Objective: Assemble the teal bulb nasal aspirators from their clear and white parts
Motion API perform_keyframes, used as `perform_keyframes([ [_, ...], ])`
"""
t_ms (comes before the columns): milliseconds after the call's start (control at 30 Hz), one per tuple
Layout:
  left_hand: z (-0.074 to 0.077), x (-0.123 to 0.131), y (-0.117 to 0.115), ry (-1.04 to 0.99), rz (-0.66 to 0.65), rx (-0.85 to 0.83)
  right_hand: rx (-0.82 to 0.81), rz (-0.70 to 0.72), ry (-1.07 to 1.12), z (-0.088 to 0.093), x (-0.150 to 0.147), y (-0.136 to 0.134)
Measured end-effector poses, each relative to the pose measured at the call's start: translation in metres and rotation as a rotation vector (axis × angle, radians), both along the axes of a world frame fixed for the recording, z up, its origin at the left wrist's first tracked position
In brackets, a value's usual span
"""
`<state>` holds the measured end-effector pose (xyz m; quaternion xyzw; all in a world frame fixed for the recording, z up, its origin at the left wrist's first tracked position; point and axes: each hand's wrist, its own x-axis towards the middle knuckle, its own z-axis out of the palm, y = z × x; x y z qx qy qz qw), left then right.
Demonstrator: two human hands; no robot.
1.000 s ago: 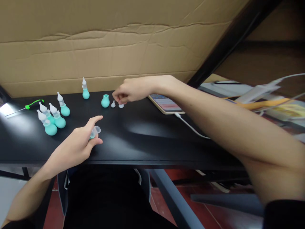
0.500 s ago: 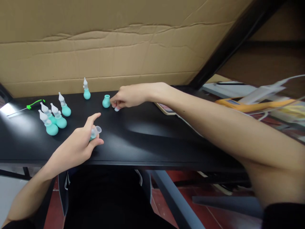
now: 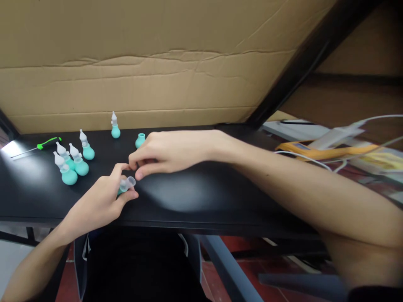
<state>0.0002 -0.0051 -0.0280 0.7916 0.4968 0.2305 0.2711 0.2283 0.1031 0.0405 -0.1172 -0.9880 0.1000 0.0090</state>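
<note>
My left hand (image 3: 108, 193) is wrapped round a teal nasal aspirator (image 3: 126, 183); its clear plastic collar with a wide round mouth shows between thumb and fingers. My right hand (image 3: 157, 155) hovers just above and beside that mouth, fingers curled and thumb close to them. Whatever it pinches, if anything, is hidden. Behind my right hand stands an open teal bulb (image 3: 140, 140), partly covered by it. A complete aspirator with a pointed clear tip (image 3: 115, 128) stands farther back.
Several finished aspirators (image 3: 81, 165) stand grouped at the left of the black table (image 3: 201, 201). Beyond them lies a green-and-black screwdriver (image 3: 40, 146). Cardboard (image 3: 157, 92) walls the back. A yellow tool (image 3: 302, 147) and white cables lie at the right.
My right hand has come from beside the open bulb toward me and left, up to the aspirator in my left hand. The left hand keeps its hold. The view has tilted slightly upward.
</note>
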Motion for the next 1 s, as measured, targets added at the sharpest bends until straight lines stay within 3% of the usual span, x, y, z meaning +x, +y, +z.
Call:
perform_keyframes([
  [200, -0.003, -0.001, 0.001, -0.049, 0.023, 0.001, -0.050, 0.087, 0.101, -0.006, -0.010, -0.028],
  [467, -0.004, -0.001, 0.002, -0.055, 0.101, -0.013, 0.021, 0.107, 0.130, -0.006, -0.013, -0.033],
  [767, -0.007, 0.000, 0.001, -0.086, 0.133, -0.018, 0.399, 0.155, 0.167, -0.014, -0.015, -0.035],
  [1000, -0.011, -0.002, 0.003, -0.107, 0.116, 0.004, 0.328, 0.171, 0.194, -0.019, -0.016, -0.031],
])
